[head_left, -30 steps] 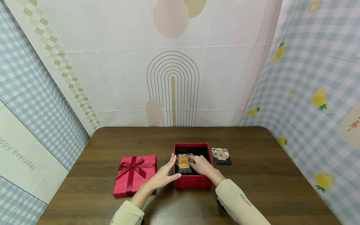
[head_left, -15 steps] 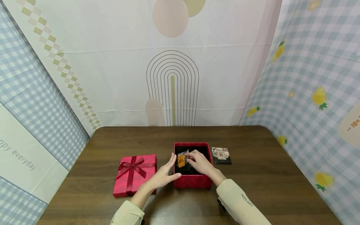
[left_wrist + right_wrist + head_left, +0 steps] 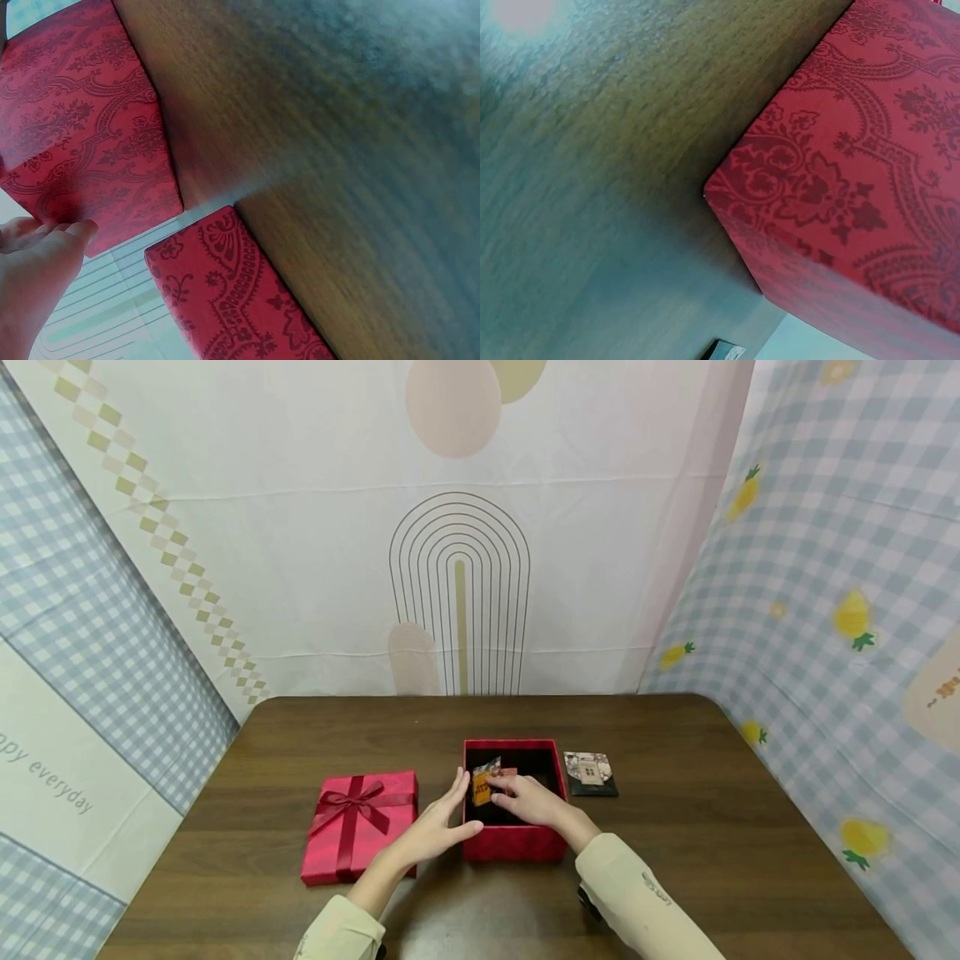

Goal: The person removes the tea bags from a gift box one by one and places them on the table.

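A red patterned gift box [image 3: 514, 845] stands without its lid, black inside. My left hand [image 3: 435, 835] has its fingers straight along the box's left wall, thumb spread at the near left corner; in the left wrist view its fingertips are against that wall. My right hand [image 3: 531, 800] reaches into the box. Its index finger and thumb are at the right edge of a small dark sachet [image 3: 483, 787] with an orange label, which leans tilted at the left inside wall. Behind the right hand's fingers shows a bit of a reddish item [image 3: 510, 772], mostly hidden.
The red lid [image 3: 326, 850] with a dark red ribbon bow lies left of the box. A flat dark sachet [image 3: 590, 774] with a pale floral print lies right of it. Everything stands on a brown wooden table [image 3: 660, 860], with a hanging cloth behind.
The orange-labelled sachet has gone from lying nearly flat to tilted up against the left wall, with the right hand's fingers at it. A reddish item has come into sight. The left hand has stayed still.
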Demonstrator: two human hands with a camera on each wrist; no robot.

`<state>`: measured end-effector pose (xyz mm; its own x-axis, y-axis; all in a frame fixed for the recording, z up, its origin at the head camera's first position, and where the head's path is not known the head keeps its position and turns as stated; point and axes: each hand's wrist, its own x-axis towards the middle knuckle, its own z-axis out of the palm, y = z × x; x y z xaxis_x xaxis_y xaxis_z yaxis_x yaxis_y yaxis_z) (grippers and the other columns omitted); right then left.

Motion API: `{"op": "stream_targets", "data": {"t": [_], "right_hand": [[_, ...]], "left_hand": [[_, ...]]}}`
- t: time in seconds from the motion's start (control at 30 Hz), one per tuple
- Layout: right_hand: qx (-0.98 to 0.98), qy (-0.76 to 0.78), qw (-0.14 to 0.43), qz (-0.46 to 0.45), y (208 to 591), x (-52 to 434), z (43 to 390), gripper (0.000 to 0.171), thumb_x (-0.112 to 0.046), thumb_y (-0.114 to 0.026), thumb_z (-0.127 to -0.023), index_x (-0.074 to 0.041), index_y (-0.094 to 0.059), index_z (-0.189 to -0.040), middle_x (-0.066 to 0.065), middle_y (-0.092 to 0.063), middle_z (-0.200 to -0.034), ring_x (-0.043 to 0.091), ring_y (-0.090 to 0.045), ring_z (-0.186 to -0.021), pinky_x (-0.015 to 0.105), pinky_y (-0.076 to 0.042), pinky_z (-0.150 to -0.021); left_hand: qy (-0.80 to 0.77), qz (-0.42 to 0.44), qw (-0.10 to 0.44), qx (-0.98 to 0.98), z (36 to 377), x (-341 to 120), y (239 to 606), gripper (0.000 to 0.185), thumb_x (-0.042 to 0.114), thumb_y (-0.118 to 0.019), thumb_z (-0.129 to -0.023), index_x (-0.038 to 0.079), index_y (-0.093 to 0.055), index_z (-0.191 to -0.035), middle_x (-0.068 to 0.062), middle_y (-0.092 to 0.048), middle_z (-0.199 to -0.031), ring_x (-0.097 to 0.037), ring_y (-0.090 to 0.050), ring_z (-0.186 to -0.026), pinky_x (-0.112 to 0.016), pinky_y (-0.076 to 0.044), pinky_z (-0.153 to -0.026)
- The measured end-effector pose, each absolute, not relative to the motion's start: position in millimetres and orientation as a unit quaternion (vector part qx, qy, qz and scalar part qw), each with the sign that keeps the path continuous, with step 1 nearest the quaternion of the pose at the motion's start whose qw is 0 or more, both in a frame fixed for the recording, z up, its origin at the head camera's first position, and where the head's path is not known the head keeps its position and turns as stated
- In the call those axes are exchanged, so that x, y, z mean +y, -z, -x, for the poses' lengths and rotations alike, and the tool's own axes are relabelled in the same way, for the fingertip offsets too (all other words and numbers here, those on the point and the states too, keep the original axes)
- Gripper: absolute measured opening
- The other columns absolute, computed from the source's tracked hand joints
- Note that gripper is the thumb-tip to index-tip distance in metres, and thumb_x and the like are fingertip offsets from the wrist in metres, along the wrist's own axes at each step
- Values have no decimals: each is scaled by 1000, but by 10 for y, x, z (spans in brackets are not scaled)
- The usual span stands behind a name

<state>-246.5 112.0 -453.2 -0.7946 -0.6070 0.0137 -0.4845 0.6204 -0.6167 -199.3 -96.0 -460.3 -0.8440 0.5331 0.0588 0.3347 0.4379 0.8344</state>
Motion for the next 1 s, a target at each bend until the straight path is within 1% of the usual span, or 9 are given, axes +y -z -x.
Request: {"op": "stream_targets", "data": {"t": [0.1,0.23,0.37,0.47,0.6,0.7,0.83,0.93,1.0], "right_hand": [[895,316,74,305,4514,1133,2468,38,-14,-53,-92,3,-52,-126,20,-59,-113,25,-58,-92,38,-46,-80],[896,331,34,294,4475,1152,2459,40,-13,-57,-89,2,-53,-125,16,-62,-107,16,-50,-74,29,-43,-66],[895,345,3,282,4434,1167,2430,41,-8,-62,-85,2,-55,-124,18,-57,-121,24,-57,-95,36,-47,-80],[893,357,-8,273,4408,1184,2410,43,-4,-62,-84,1,-54,-125,20,-55,-124,31,-53,-111,44,-44,-89],[887,383,-20,257,4361,1241,2390,44,-1,-61,-84,0,-53,-127,20,-53,-127,33,-49,-116,48,-40,-93],[881,409,-23,239,4325,1329,2395,45,0,-59,-85,-1,-51,-129,20,-50,-130,33,-49,-116,46,-42,-91],[869,445,-33,213,4296,1492,2432,44,2,-57,-86,-2,-51,-129,22,-49,-130,27,-54,-99,33,-46,-72],[859,474,-45,188,4286,1622,2465,42,2,-57,-86,-2,-53,-128,23,-52,-126,19,-54,-71,25,-42,-54],[849,499,-47,168,4286,1703,2485,40,3,-56,-86,0,-53,-126,24,-53,-123,11,-51,-62,22,-43,-51]], "left_hand": [[-462,-256,105,843,1995,-953,4598,77,30,-55,-91,3,-8,-146,-16,2,-152,-33,-16,-136,-52,-21,-105],[-457,-253,104,846,2015,-941,4613,75,24,-55,-91,2,-9,-146,-16,1,-152,-33,-17,-136,-52,-22,-105],[-456,-248,102,849,2027,-925,4610,74,16,-57,-90,-1,-10,-145,-20,0,-151,-36,-17,-135,-54,-21,-104],[-458,-248,104,847,2026,-924,4600,75,16,-57,-90,-2,-9,-145,-22,0,-150,-38,-17,-134,-56,-21,-103],[-456,-251,108,847,2025,-934,4603,75,23,-55,-91,2,-8,-146,-20,0,-151,-35,-17,-135,-53,-21,-104],[-455,-252,106,847,2019,-939,4606,75,25,-55,-91,1,-9,-146,-18,1,-151,-33,-16,-136,-51,-22,-105],[-457,-253,104,846,2012,-949,4611,78,29,-56,-91,0,-9,-145,-18,1,-151,-34,-16,-136,-52,-22,-105],[-456,-254,102,847,2016,-954,4620,80,32,-57,-90,0,-9,-145,-18,1,-151,-34,-16,-136,-52,-22,-104],[-453,-254,100,848,2018,-955,4628,80,32,-57,-90,1,-9,-145,-18,1,-152,-34,-16,-136,-52,-23,-104]]}}
